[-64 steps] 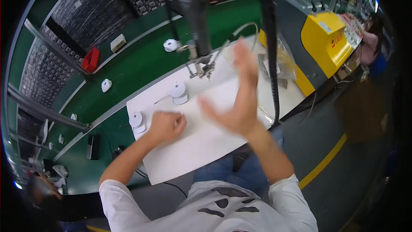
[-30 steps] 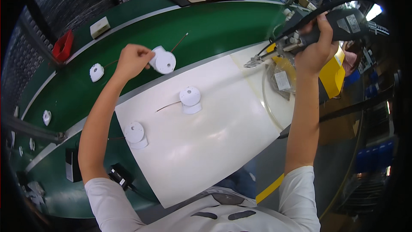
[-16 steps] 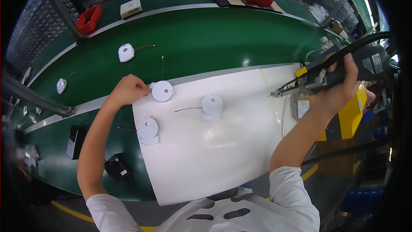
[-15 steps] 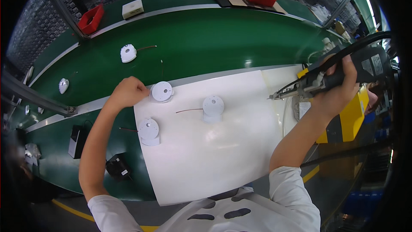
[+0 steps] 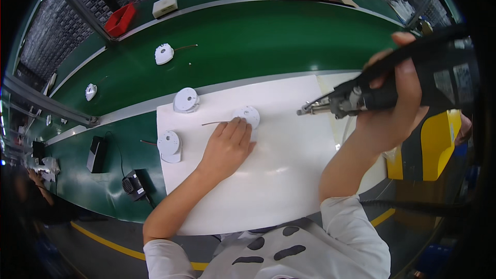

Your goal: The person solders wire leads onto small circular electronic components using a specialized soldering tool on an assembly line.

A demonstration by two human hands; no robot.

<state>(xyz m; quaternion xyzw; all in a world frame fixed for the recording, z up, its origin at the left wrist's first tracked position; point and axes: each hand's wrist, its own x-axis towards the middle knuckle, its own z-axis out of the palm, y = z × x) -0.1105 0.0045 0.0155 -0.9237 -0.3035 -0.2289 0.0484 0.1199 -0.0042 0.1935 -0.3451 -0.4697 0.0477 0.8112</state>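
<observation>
Green covers much of the workplace: a belt (image 5: 248, 41) runs across the far side, and a green surface (image 5: 119, 186) lies at our left, with a white sheet (image 5: 289, 175) spread before us. On this sheet sit three round white parts. Our left hand (image 5: 230, 147) lies over the middle part (image 5: 250, 115), its fingers close together on the near edge and its thumb out to the right; we cannot tell whether it pinches the part or only presses on it. A thin wire (image 5: 213, 123) reaches left from there.

Our right hand (image 5: 392, 108) is wrapped around a black tool (image 5: 439, 80), whose metal tip (image 5: 307, 110) points left and stands apart from the middle part.

Near the sheet's far left corner we have the second part (image 5: 187, 99), and by its left edge the third part (image 5: 168, 143). A black box (image 5: 96, 154) and a black adapter (image 5: 134, 186) rest on the green surface. Beyond, two small white shells (image 5: 164, 54) lie on the belt, with a red tray (image 5: 120, 19) and a pale box (image 5: 165, 6) past its far edge. Beneath our right forearm's far side shows a yellow machine (image 5: 439, 144).
</observation>
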